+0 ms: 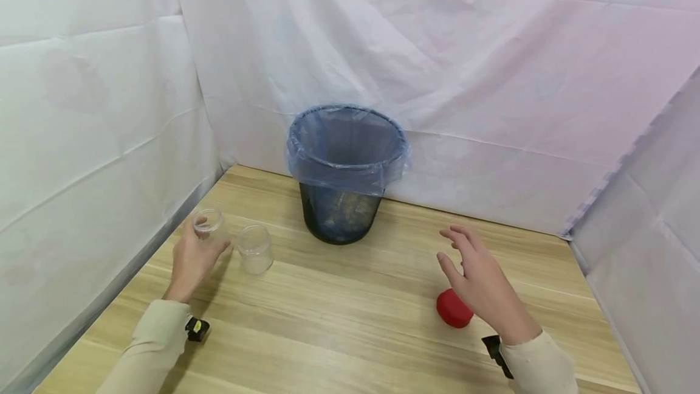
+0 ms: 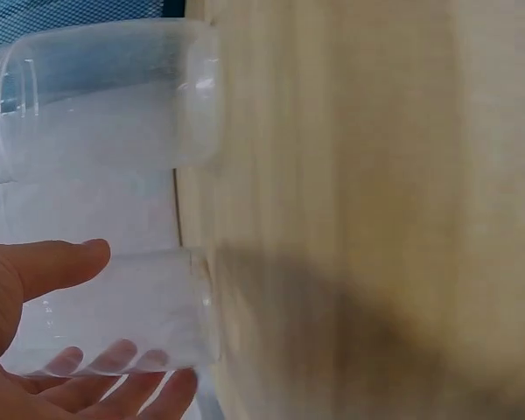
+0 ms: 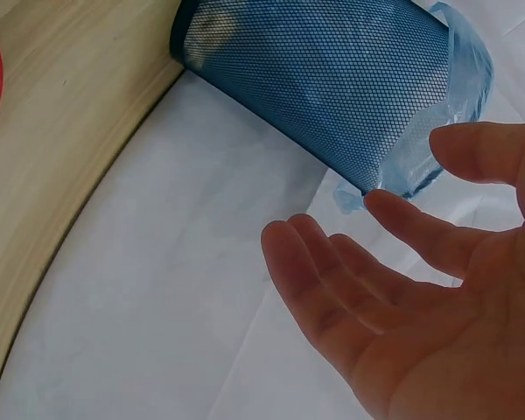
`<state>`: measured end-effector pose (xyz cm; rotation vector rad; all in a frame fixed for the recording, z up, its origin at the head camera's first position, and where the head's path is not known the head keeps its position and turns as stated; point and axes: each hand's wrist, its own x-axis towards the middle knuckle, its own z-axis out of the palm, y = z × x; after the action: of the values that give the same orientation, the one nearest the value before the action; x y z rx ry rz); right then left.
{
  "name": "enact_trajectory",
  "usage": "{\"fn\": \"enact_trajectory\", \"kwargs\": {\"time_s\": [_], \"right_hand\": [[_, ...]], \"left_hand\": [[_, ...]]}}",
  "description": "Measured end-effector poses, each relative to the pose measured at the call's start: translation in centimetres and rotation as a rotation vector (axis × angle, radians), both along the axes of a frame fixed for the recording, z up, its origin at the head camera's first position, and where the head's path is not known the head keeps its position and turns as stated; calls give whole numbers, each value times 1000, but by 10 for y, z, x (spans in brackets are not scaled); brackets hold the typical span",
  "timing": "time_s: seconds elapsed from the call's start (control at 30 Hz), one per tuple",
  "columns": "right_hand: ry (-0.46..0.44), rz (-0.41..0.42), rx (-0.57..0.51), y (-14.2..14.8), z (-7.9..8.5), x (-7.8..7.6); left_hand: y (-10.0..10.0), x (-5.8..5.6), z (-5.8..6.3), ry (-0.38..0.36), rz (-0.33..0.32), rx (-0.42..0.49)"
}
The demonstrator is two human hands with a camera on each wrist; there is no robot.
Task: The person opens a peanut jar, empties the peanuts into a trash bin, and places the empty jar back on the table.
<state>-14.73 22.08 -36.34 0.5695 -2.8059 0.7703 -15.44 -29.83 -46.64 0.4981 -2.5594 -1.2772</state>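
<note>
In the head view, a clear empty jar [image 1: 208,222] stands at the left of the table within my left hand [image 1: 195,255]. The left wrist view shows the thumb [image 2: 66,265] spread along one side of that jar and the fingers, partly seen through its clear wall, along the other. Beside it, toward the middle, is a second clear jar [image 1: 255,250], lidless like the first. My right hand [image 1: 481,278] hovers over the right side of the table, fingers spread and holding nothing. Partly beneath it lies a red rounded object [image 1: 454,308], whose edge shows in the right wrist view.
A black mesh bin [image 1: 341,214] with a blue plastic liner [image 1: 350,176] stands at the back middle of the wooden table [image 1: 328,321]. White cloth [image 1: 465,65] hangs behind the table and along both sides.
</note>
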Motion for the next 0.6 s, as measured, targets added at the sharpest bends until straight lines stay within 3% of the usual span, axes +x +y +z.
{"fn": "enact_trajectory", "kwargs": {"time_s": [0.17,0.3,0.43,0.6], "right_hand": [[-15,-20,7,3,0,3],[-18,-20,12,3,2,4],[-18,-20,36,-1,4,3],[31,-28,62,-7,7,-1]], "left_hand": [[0,0,-6,-39,-31,-9],[2,0,1,-54,-63,1],[6,7,29,6,-37,-41],[32,20,69,199,-20,-143]]}}
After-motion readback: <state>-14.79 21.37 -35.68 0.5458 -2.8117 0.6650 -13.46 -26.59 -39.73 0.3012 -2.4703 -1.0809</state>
